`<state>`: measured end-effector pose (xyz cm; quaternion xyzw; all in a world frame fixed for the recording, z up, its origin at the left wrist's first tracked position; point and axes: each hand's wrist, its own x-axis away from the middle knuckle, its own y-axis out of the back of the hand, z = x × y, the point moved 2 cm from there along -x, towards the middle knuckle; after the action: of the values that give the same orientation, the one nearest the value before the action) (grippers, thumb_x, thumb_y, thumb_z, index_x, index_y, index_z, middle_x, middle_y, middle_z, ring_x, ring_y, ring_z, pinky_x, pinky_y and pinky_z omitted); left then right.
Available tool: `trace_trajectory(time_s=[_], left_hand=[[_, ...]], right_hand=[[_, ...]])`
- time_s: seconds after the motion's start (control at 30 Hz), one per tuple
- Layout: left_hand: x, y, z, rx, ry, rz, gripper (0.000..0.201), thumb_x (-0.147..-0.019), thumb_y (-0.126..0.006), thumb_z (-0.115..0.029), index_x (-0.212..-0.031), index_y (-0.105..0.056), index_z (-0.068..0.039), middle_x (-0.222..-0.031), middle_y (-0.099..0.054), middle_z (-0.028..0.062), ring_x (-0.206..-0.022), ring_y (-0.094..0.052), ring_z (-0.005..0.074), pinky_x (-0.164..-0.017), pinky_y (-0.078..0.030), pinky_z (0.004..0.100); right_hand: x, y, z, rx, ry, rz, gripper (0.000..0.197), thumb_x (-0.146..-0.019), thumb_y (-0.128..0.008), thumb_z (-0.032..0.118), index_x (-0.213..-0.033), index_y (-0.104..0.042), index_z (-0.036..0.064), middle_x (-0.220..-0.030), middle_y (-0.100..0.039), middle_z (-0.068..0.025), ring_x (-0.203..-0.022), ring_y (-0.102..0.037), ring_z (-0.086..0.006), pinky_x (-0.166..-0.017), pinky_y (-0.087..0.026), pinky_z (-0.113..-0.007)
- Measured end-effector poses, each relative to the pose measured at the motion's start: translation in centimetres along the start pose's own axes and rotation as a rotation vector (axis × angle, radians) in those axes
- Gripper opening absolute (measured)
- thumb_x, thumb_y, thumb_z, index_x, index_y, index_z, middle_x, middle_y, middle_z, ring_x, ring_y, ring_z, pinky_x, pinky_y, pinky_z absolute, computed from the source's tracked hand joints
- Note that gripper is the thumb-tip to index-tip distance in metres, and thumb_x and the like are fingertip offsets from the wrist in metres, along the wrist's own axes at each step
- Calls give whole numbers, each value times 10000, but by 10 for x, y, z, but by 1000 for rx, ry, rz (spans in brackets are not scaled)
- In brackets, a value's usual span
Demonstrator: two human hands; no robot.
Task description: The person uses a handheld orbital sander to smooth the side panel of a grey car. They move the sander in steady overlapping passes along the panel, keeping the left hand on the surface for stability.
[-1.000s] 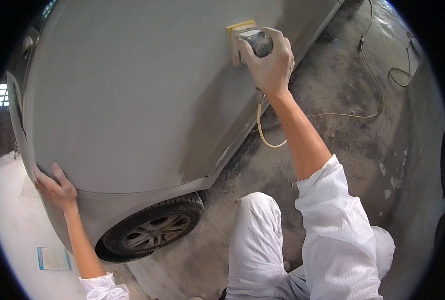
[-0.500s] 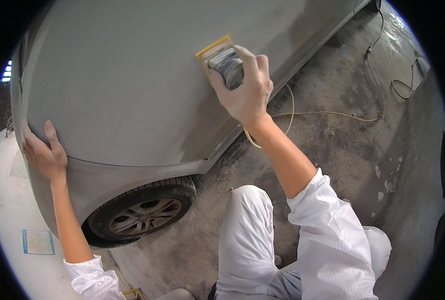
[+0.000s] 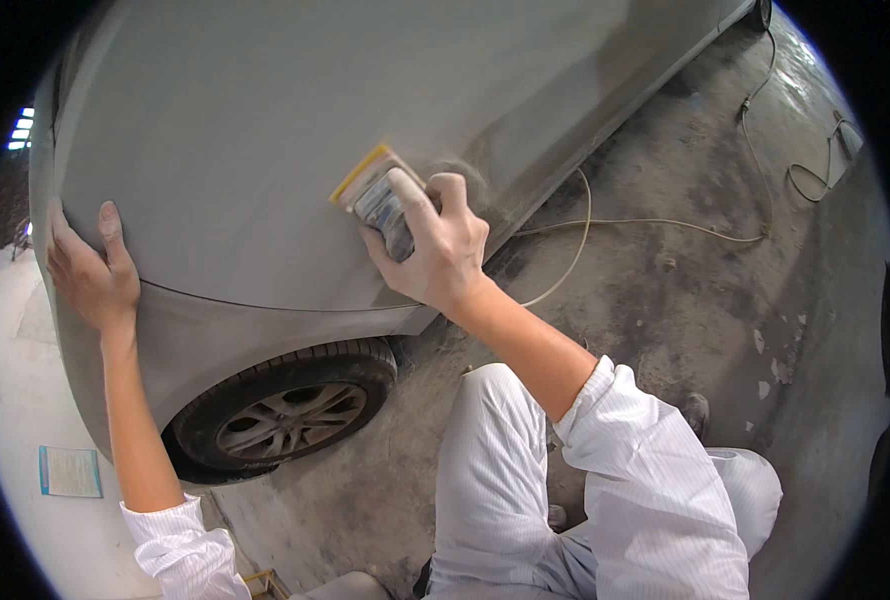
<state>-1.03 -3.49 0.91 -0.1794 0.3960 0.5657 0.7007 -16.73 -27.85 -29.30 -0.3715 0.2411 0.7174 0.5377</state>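
Dust covers my right hand [image 3: 433,245], whose fingers wrap round a sander [image 3: 383,208] with a yellow-edged pad. The pad lies against the matte grey car body panel [image 3: 235,170], above the wheel arch. Its underside is hidden against the panel. My left hand [image 3: 97,275] rests on the car's edge at the far left. Its thumb stands away from the fingers, and it holds nothing. A faint dusty blur shows on the panel just right of the sander.
Below the panel is a car wheel [image 3: 290,420] with a spoked rim. A pale hose [image 3: 655,222] curves over the stained concrete floor [image 3: 625,310] on the right. My bent knee [image 3: 490,410] is close to the car. A printed sheet [image 3: 70,472] lies at lower left.
My right hand has moved the sander left and down across the panel. My left hand stays on the car's edge, slightly higher in view. The hose loop has shifted.
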Motion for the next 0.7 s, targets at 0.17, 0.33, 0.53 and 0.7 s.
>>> trace_trajectory(time_s=[0.17, 0.33, 0.53, 0.7], left_hand=[[-1, 1, -3, 27, 6, -1, 862, -1107, -532, -663, -1618, -483, 30, -1620, -536, 235, -1525, -479, 413, -1277, -350, 518], [-1, 3, -5, 46, -16, -12, 855, -1115, -521, -650, -1636, -461, 26, -1629, -527, 233, -1531, -470, 416, -1281, -343, 523], [0, 2, -3, 43, -10, 15, 844, -1124, -507, -633, -1651, -440, 23, -1647, -505, 234, -1544, -446, 429, -1285, -336, 529], [1, 3, -4, 27, -26, 14, 826, -1128, -507, -613, -1645, -442, 29, -1639, -507, 245, -1540, -444, 437, -1281, -338, 533]], right_hand=[[20, -10, 24, -64, 47, 72, 658, -712, -954, 246, -1314, -723, 115, -1144, -648, -182, -837, -744, -294, -614, -641, -381], [42, -20, 40, -143, 137, 169, 623, -702, -926, 225, -1288, -732, 140, -1211, -646, -178, -934, -746, -299, -655, -655, -378], [46, -19, 32, -104, 185, 120, 510, -762, -839, 217, -1261, -747, 165, -1154, -645, -178, -895, -719, -263, -647, -631, -352], [13, -4, 6, -33, 106, 48, 567, -726, -873, 172, -1282, -763, 159, -1129, -636, -157, -855, -735, -261, -630, -633, -370]])
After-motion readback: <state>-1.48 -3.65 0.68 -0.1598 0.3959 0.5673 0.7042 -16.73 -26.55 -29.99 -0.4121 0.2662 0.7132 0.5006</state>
